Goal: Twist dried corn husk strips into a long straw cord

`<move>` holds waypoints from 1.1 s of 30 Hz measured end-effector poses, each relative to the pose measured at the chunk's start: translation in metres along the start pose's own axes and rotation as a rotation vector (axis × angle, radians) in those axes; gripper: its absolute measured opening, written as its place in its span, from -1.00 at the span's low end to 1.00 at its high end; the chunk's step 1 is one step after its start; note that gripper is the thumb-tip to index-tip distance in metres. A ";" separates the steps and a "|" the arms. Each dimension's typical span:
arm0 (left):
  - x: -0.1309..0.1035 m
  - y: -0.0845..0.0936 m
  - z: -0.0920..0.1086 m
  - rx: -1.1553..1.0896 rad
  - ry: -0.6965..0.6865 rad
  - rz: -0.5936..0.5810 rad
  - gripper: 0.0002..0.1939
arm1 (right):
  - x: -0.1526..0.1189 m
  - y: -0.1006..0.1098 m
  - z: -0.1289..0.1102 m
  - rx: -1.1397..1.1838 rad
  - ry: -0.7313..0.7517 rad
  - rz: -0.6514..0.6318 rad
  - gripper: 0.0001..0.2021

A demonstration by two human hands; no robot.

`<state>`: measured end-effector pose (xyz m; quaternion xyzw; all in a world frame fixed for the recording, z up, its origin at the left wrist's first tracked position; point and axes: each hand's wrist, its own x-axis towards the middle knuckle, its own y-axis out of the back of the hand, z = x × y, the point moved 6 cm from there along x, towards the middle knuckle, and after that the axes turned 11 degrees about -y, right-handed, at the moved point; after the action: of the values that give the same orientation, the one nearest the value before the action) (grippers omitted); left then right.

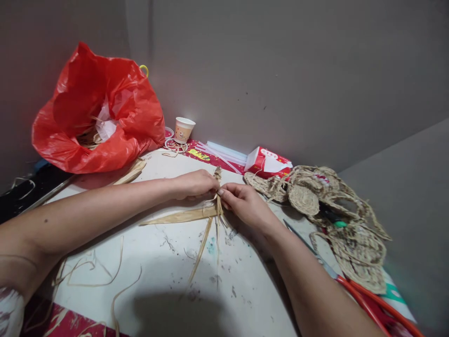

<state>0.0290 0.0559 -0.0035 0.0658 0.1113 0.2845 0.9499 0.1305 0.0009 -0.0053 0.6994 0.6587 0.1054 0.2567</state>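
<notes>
My left hand [200, 184] and my right hand [242, 201] meet above the middle of the white table [157, 262]. Both are closed in a pinch on a narrow braid of dry straw [218, 174]; its twisted end points away from me between them. Loose straw ends hang below my fingers toward me. A wide flat straw strip [182, 216] lies to the left under the hands, and a thinner strip [201, 248] slants down toward me. My fingertips hide the spot where the strands meet.
Beyond my left arm stands a red plastic bag [140, 107] with straw inside. A paper cup [184, 130], straws [224, 154] and a tissue pack [268, 161] line the back. Woven straw pieces [303, 200] and red-handled scissors [361, 299] lie right.
</notes>
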 end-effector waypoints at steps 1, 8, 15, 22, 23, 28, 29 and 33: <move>0.000 -0.002 -0.002 -0.054 0.041 -0.059 -0.75 | -0.001 0.000 -0.002 -0.026 0.009 0.004 -0.62; -0.001 -0.003 -0.001 -0.211 0.041 -0.113 -0.72 | -0.007 -0.003 -0.010 -0.031 0.018 -0.121 -0.64; 0.001 -0.002 -0.001 -0.031 -0.045 0.015 -0.76 | -0.006 0.003 -0.001 -0.045 -0.022 -0.101 -0.71; 0.004 -0.002 0.000 -0.009 -0.212 0.074 -0.77 | -0.012 0.008 -0.006 -0.107 -0.110 0.071 -0.68; 0.004 -0.004 0.000 -0.025 -0.229 0.068 -0.77 | -0.013 0.006 -0.007 -0.084 -0.119 0.058 -0.67; 0.000 -0.006 -0.002 -0.120 -0.126 0.063 -0.76 | -0.019 -0.002 -0.011 -0.190 -0.110 0.162 -0.65; 0.000 -0.007 -0.002 -0.145 -0.110 0.058 -0.74 | -0.020 -0.002 -0.013 -0.256 -0.085 0.203 -0.66; -0.001 -0.009 -0.001 -0.192 -0.103 0.056 -0.71 | -0.025 -0.006 -0.018 -0.556 -0.011 0.310 -0.73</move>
<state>0.0328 0.0485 -0.0061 -0.0080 0.0326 0.3165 0.9480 0.1141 -0.0195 0.0115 0.6951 0.4887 0.3156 0.4223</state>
